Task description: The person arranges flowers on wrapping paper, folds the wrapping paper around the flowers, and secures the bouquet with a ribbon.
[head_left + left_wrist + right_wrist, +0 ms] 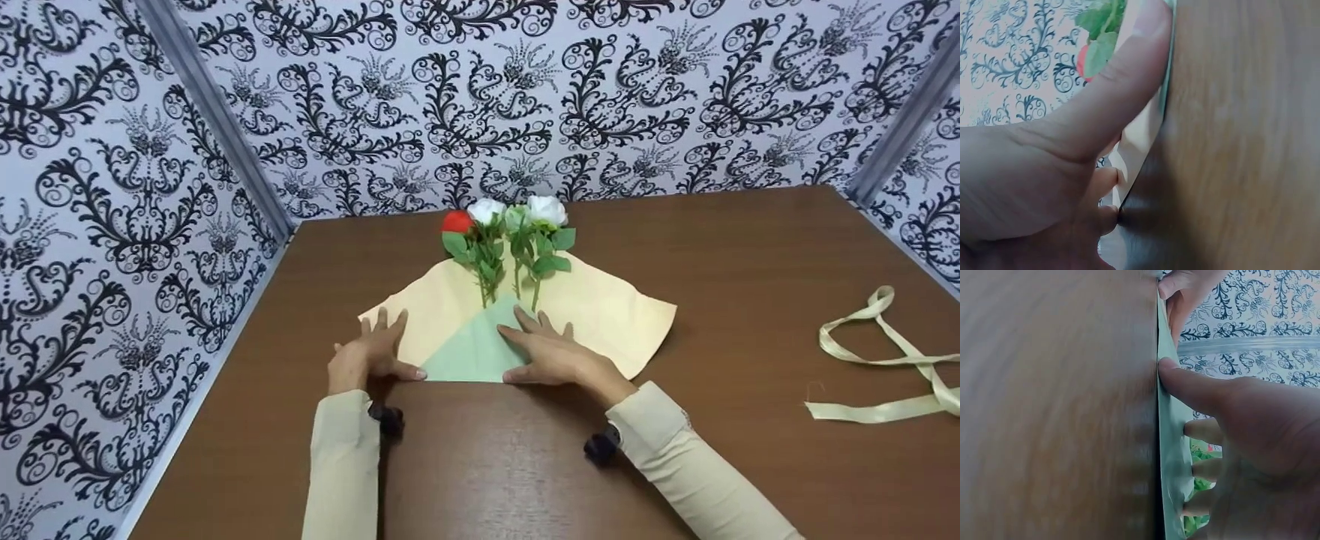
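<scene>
A cream sheet of wrapping paper [611, 315] lies on the table, its near part folded up into a pale green triangle [465, 349]. On it rest artificial roses: a red one [457, 221], a white one [486, 211], another white one [547, 210] and a pale green one [515, 217]. The triangle covers their lower stem ends. My left hand [367, 356] presses the left side with spread fingers, thumb at the fold's left corner. Fingers spread, my right hand [553, 356] rests on the triangle's right side, its thumb [1169, 368] on the folded edge.
A cream satin ribbon [874, 411] lies loosely looped at the right of the brown table [750, 255]. Patterned walls [510, 97] enclose the back and sides. Dark wrist devices show under both forearms.
</scene>
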Available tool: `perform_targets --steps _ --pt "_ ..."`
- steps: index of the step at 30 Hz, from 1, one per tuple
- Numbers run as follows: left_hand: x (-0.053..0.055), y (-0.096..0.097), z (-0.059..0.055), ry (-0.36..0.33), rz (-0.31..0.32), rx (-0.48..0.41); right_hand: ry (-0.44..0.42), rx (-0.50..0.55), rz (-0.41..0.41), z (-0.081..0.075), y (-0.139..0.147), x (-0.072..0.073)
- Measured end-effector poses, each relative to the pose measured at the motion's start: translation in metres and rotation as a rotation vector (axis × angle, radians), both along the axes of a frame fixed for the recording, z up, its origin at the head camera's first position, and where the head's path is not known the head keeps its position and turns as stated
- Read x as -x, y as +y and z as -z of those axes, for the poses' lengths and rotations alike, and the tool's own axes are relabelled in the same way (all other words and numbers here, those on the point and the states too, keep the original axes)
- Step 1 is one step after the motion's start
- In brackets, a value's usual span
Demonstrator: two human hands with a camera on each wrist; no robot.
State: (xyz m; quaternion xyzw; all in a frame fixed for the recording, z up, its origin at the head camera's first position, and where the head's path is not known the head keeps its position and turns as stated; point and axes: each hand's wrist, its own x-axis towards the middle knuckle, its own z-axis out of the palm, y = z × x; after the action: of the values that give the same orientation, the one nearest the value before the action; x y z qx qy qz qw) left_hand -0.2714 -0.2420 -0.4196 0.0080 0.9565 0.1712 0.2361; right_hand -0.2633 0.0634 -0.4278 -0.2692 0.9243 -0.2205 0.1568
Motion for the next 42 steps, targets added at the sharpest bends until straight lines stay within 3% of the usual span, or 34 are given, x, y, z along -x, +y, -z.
perform_targets --steps 12,18,22,28,31,36,42 --pt "-0.008 -0.003 0.006 0.050 -0.017 -0.040 -0.024 -0.007 -0.025 0.001 0.000 0.000" --pt "-0.006 -0.005 0.002 0.075 -0.015 -0.096 -0.030 -0.006 -0.027 0.000 0.002 0.000" --pt "-0.001 -0.009 -0.003 0.139 -0.085 -0.121 -0.032 0.001 -0.026 -0.002 0.002 0.001" --pt "0.003 -0.013 -0.003 0.163 -0.345 -0.117 -0.039 0.003 -0.028 -0.003 0.002 0.002" --pt "0.003 -0.013 0.001 0.167 -0.422 -0.132 -0.037 0.001 -0.027 -0.003 0.002 0.002" --pt "0.004 -0.011 0.005 0.182 -0.439 -0.151 -0.024 0.003 -0.022 -0.003 0.003 0.001" --pt "0.003 -0.006 0.006 0.267 -0.476 -0.171 -0.027 -0.002 -0.018 -0.003 0.003 0.001"
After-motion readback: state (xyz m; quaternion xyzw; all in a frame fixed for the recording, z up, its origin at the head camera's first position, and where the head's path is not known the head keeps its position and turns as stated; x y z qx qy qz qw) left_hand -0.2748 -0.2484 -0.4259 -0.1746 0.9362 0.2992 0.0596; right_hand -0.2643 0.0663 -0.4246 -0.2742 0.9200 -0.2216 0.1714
